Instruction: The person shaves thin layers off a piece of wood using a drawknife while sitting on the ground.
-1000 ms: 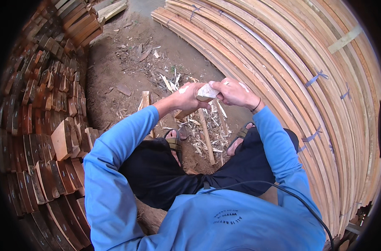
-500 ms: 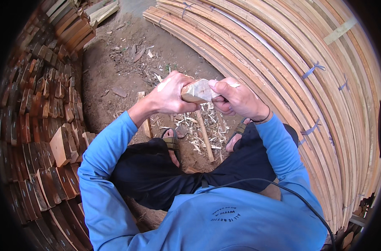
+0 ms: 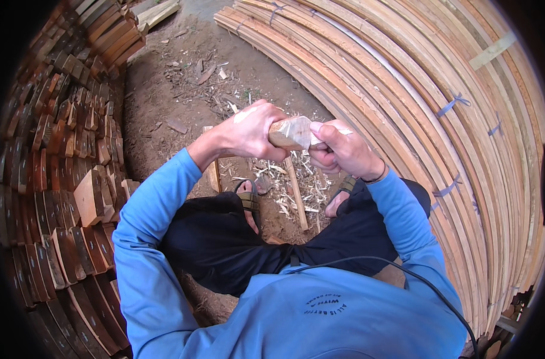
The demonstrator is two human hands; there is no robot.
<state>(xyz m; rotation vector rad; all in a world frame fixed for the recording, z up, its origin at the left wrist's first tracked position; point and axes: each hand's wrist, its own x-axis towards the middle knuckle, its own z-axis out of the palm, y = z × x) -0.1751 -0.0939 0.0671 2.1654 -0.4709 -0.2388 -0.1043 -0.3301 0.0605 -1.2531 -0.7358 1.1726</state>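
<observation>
My left hand (image 3: 254, 130) is closed round a pale wooden block (image 3: 293, 133), out in front of my body above my feet. The block's cut end faces me, with a rough pale face and a browner side. Right beside that end, my right hand (image 3: 344, 146) is closed, its thumb tip pressed against the block's right edge. A thin whitish piece shows between that thumb and the block; its kind is unclear, and the curled fingers hide what else they may hold. The far part of the block is hidden behind my left hand.
Below my hands a narrow wooden stick (image 3: 297, 194) lies among wood shavings (image 3: 311, 197) between my sandalled feet. Stacked cut wood pieces (image 3: 63, 197) rise at the left. Long tied wooden strips (image 3: 404, 90) curve along the right. A black cable (image 3: 368, 257) crosses my shirt.
The view has shifted slightly, so the scene sits a little farther right. Both hands keep their hold at the block, with almost no change in their pose.
</observation>
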